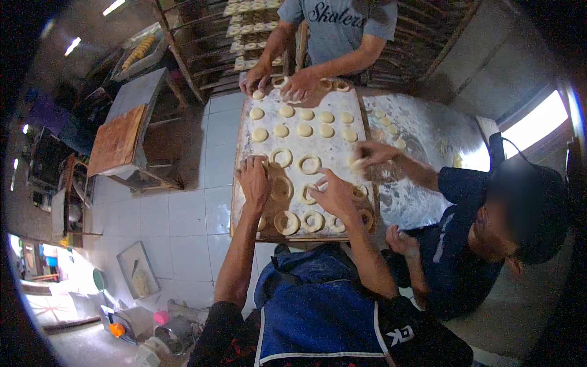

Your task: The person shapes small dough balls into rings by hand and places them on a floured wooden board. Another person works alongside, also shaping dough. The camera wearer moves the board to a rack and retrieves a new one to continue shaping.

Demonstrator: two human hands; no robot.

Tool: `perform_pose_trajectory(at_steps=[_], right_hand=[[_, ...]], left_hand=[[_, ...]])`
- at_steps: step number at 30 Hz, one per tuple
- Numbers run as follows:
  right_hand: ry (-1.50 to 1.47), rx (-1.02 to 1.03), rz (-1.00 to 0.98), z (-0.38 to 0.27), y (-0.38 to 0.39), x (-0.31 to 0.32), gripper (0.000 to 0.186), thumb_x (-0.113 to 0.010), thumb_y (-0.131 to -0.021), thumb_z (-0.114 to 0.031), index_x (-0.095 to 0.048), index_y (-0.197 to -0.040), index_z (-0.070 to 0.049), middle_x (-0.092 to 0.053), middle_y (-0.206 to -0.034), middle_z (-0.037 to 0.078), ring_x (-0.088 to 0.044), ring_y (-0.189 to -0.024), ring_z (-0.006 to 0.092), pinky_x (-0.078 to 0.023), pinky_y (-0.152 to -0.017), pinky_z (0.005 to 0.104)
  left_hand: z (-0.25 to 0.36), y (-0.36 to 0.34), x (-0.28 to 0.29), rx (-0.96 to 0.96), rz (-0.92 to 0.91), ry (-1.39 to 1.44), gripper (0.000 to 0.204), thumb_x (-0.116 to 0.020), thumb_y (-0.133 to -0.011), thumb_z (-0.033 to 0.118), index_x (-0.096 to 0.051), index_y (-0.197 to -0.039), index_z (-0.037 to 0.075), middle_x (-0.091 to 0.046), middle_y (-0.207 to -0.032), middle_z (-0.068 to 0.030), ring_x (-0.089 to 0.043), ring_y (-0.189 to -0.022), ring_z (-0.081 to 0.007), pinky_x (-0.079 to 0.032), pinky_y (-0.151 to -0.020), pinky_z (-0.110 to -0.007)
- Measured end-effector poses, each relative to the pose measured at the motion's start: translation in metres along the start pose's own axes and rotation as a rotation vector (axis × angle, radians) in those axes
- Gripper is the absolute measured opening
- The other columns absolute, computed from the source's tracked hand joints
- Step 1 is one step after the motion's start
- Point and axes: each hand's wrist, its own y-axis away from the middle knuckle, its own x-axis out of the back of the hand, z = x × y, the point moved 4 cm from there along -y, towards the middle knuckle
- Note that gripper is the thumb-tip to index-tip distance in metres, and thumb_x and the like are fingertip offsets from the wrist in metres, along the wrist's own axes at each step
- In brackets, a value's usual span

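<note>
A floured board [247, 110] holds rows of pale dough, with round balls farther away and flattened rings near me. At the board's left edge, my left hand [254, 181] has its fingers curled over a piece of dough [265, 160], mostly hidden beneath them. My right hand [337, 197] reaches in over the middle rows, its thumb and fingers at the right rim of a dough ring [305, 194]. Just beyond that hand lies another ring [310, 163]. More dough rings [287, 223] line the board's near edge.
Across the board, a person in a grey shirt [339, 33] handles dough with both hands. On the right, a person in a dark cap and shirt [452, 238] reaches over a floured metal table [416, 183] beside the board. A wooden-topped table [119, 140] stands left; a rack of dough trays [254, 27] stands behind.
</note>
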Motion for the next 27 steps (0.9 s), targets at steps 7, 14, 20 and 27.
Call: perform_pose_trajectory(at_steps=[7, 14, 20, 27], right_hand=[[0.344, 0.141, 0.367, 0.052, -0.011, 0.027, 0.046, -0.067, -0.080, -0.014, -0.054, -0.122, -0.001, -0.061, -0.111, 0.024, -0.056, -0.108, 0.0407, -0.043, -0.096, 0.0494], [0.516, 0.222, 0.541, 0.108, -0.067, 0.070, 0.033, -0.071, -0.076, -0.017, -0.063, -0.103, -0.003, -0.064, -0.103, 0.023, -0.059, -0.101, 0.0402, -0.046, -0.091, 0.0498], [-0.272, 0.069, 0.160, 0.150, -0.071, 0.103, 0.029, -0.076, -0.068, -0.014, -0.068, -0.094, -0.004, -0.068, -0.088, 0.014, -0.068, -0.086, 0.0247, -0.054, -0.077, 0.0412], [0.464, -0.269, 0.395, 0.243, -0.061, 0.177, 0.031, -0.080, -0.068, -0.021, -0.071, -0.095, -0.008, -0.070, -0.085, 0.012, -0.069, -0.080, 0.0230, -0.055, -0.070, 0.0390]], left_hand=[[0.037, 0.007, -0.029, -0.305, -0.030, -0.121, 0.036, -0.061, -0.084, 0.025, -0.061, -0.118, 0.013, -0.057, -0.119, -0.0079, -0.049, -0.113, -0.0290, -0.034, -0.094, -0.053], [0.053, 0.019, -0.022, -0.252, 0.071, -0.048, 0.024, -0.060, -0.085, 0.014, -0.061, -0.109, 0.011, -0.058, -0.112, -0.0087, -0.050, -0.112, -0.0278, -0.033, -0.091, -0.050], [0.046, 0.038, -0.005, -0.118, 0.064, 0.118, 0.031, -0.058, -0.089, 0.028, -0.061, -0.117, 0.014, -0.056, -0.120, -0.0098, -0.048, -0.117, -0.0322, -0.033, -0.099, -0.052], [0.061, 0.056, 0.018, -0.053, 0.182, 0.127, 0.023, -0.057, -0.086, 0.013, -0.061, -0.108, 0.009, -0.057, -0.114, -0.0126, -0.050, -0.111, -0.0338, -0.034, -0.096, -0.051]])
